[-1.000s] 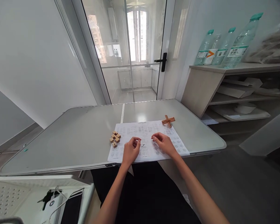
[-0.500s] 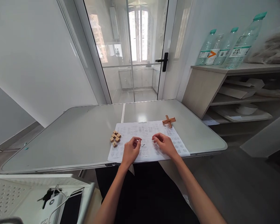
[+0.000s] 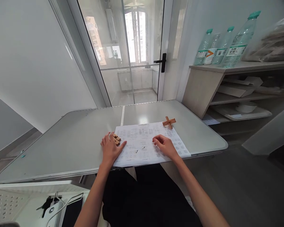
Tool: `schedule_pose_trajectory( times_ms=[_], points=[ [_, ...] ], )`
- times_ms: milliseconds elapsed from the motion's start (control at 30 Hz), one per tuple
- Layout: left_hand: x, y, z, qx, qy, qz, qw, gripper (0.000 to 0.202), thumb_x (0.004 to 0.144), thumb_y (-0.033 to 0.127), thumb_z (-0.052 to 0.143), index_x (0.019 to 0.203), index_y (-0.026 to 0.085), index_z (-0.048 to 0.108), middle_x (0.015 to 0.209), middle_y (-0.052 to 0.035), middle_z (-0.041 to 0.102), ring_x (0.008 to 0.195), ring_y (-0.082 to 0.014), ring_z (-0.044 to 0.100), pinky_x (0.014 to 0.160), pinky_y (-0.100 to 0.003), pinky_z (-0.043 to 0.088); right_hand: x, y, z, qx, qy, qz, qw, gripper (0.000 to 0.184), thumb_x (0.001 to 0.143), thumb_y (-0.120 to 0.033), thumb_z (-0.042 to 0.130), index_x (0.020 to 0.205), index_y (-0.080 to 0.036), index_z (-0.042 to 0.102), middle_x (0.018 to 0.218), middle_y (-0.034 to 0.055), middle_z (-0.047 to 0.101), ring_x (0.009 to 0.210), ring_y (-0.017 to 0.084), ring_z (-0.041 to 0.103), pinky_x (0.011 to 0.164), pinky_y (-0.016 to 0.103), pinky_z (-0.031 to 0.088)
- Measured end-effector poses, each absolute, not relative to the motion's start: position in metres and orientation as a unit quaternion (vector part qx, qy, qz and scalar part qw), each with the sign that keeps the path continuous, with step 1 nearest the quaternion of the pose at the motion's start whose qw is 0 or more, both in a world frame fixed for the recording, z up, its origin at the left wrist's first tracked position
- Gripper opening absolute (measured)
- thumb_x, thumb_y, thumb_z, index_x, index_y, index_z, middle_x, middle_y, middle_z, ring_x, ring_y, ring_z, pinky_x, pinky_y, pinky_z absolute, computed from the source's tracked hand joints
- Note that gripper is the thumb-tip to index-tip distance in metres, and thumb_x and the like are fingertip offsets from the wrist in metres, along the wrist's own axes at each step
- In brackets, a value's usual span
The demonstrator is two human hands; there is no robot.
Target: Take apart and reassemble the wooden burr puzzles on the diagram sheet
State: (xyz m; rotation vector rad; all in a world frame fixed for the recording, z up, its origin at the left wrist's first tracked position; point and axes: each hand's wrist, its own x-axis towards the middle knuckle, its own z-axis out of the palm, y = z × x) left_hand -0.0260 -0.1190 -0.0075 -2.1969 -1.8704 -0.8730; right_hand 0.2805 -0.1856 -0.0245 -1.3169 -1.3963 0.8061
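Observation:
A printed sheet of diagrams (image 3: 144, 138) lies near the front edge of a grey folding table (image 3: 73, 142). My left hand (image 3: 111, 148) reaches over a small pile of wooden puzzle blocks (image 3: 116, 138) at the sheet's left edge, fingers spread and touching them; most of the pile is hidden under the hand. My right hand (image 3: 164, 145) rests on the sheet's right half with fingers loosely curled, nothing visible in it. A wooden cross-shaped piece (image 3: 168, 122) sits at the sheet's far right corner, apart from both hands.
A wooden shelf unit (image 3: 203, 88) with water bottles (image 3: 227, 44) on top stands at the right. A glass door (image 3: 132, 50) is behind the table. At the lower left a white perforated surface (image 3: 7, 201) carries a phone, cable and keys.
My left hand has moved left from the middle of the sheet onto the block pile and its fingers have spread. My right hand has stayed about where it was.

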Motion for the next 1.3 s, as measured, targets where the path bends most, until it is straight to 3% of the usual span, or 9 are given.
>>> schedule_pose_trajectory(
  times_ms=[133,300,533,733,933,1300],
  points=[
    [-0.031,-0.106,-0.009,-0.726,-0.626,-0.286,-0.002,0.08,0.086,0.063,0.07,0.147,0.018,0.045,0.14,-0.0182,0.06,0.131,-0.0397,0.054,0.112,-0.057,0.04,0.28,-0.186,-0.024,-0.547,-0.576,0.336,0.506,0.022,0.094,-0.042,0.058,0.093,-0.023,0.071,0.093,0.0038,0.078,0.086,0.023,0.073,0.079,0.035,0.052],
    [-0.029,-0.102,-0.007,-0.748,-0.594,-0.295,-0.027,0.07,0.088,0.055,0.069,0.144,0.018,0.049,0.13,-0.0145,0.067,0.122,-0.0364,0.061,0.108,-0.053,0.045,0.28,-0.186,-0.024,-0.548,-0.575,0.337,0.506,0.023,0.094,-0.042,0.058,0.093,-0.023,0.071,0.093,0.0041,0.078,0.085,0.023,0.072,0.078,0.035,0.052],
    [-0.021,-0.105,-0.001,-0.765,-0.572,-0.293,-0.039,0.074,0.081,0.059,0.079,0.139,0.019,0.055,0.117,-0.0117,0.072,0.114,-0.0353,0.064,0.097,-0.05,0.053,0.28,-0.185,-0.025,-0.545,-0.575,0.335,0.509,0.024,0.093,-0.043,0.058,0.092,-0.023,0.07,0.092,0.0042,0.078,0.084,0.022,0.072,0.078,0.035,0.052],
    [0.015,-0.123,0.008,-0.772,-0.515,-0.35,-0.126,0.077,0.074,0.054,0.089,0.137,0.024,0.056,0.113,-0.0065,0.07,0.099,-0.0254,0.068,0.092,-0.042,0.057,0.28,-0.185,-0.025,-0.547,-0.579,0.329,0.506,0.023,0.094,-0.042,0.058,0.092,-0.023,0.072,0.09,0.0033,0.077,0.082,0.022,0.072,0.078,0.035,0.052],
    [0.069,-0.144,0.005,-0.832,-0.393,-0.345,-0.185,0.078,0.073,0.051,0.092,0.137,0.027,0.055,0.113,-0.005,0.069,0.099,-0.0246,0.068,0.092,-0.042,0.057,0.282,-0.182,-0.029,-0.539,-0.587,0.325,0.509,0.022,0.095,-0.042,0.059,0.092,-0.023,0.071,0.091,0.0031,0.078,0.083,0.022,0.073,0.08,0.034,0.054],
    [0.092,-0.156,-0.005,-0.879,-0.352,-0.269,-0.175,0.082,0.073,0.055,0.09,0.14,0.026,0.053,0.118,-0.0085,0.069,0.11,-0.0329,0.064,0.099,-0.051,0.053,0.283,-0.179,-0.032,-0.536,-0.585,0.331,0.511,0.025,0.096,-0.045,0.06,0.097,-0.023,0.072,0.094,0.0044,0.08,0.087,0.022,0.075,0.084,0.036,0.056]
  ],
)
